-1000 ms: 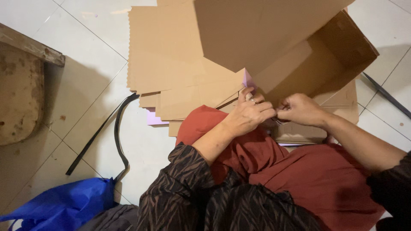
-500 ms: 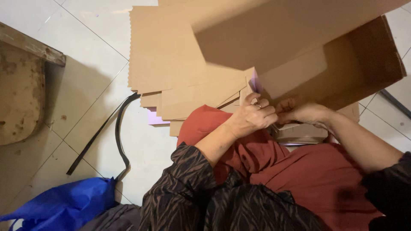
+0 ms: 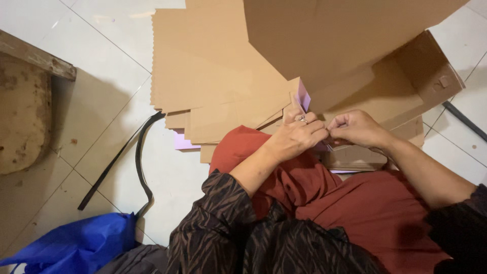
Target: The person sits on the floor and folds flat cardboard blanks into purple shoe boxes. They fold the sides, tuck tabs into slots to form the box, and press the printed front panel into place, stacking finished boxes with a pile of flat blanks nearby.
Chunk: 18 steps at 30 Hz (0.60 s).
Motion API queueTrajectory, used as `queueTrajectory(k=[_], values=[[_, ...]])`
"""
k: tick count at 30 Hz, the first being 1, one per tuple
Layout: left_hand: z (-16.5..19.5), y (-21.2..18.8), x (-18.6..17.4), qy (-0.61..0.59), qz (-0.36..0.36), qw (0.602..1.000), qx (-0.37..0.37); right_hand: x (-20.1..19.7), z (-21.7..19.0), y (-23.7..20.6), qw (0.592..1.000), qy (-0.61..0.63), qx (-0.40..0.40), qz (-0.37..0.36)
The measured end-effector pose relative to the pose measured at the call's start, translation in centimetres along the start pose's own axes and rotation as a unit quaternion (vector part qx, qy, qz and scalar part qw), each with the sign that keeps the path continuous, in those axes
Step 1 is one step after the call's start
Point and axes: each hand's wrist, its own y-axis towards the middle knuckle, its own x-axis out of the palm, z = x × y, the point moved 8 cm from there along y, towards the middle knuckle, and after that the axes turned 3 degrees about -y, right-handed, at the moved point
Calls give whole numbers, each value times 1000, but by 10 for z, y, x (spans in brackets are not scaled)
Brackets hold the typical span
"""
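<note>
Two hands meet just above the lap, knuckles nearly touching, both pinched on the near edge of a half-folded cardboard box (image 3: 385,86). The left hand (image 3: 299,136), a ring on one finger, has its fingertips curled tight around the corner where a flap with a lilac underside (image 3: 303,95) stands up; the right hand (image 3: 357,128) is clenched on the same edge just beside it, thumb pressed against the forefinger. What exactly sits between the fingertips is hidden by the knuckles, so I cannot tell whether it is a tab or only the board's edge.

The box rises away from the hands, its open side tilted toward the person and one large panel looming over the top of the view; held like this, the bottom edge rests against the red cloth (image 3: 355,213) over the knees, which appears to steady it while the fingers work the corner.

Beyond the left hand lies a fanned stack of flat cardboard sheets (image 3: 213,76) on the white tiled floor (image 3: 101,86), within easy reach. Further to that side a black strap (image 3: 139,167) curls across the tiles, a blue plastic bag (image 3: 76,246) sits near the elbow, and a worn wooden stool (image 3: 23,111) stands well apart.
</note>
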Motion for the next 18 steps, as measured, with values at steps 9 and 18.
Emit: queueTrajectory(k=[9, 18], values=[[4, -5, 17, 8, -28, 1000, 2, 3, -36, -49, 938, -333, -26, 93], [-6, -3, 52, -58, -73, 995, -37, 12, -31, -56, 853, -417, -219, 226]])
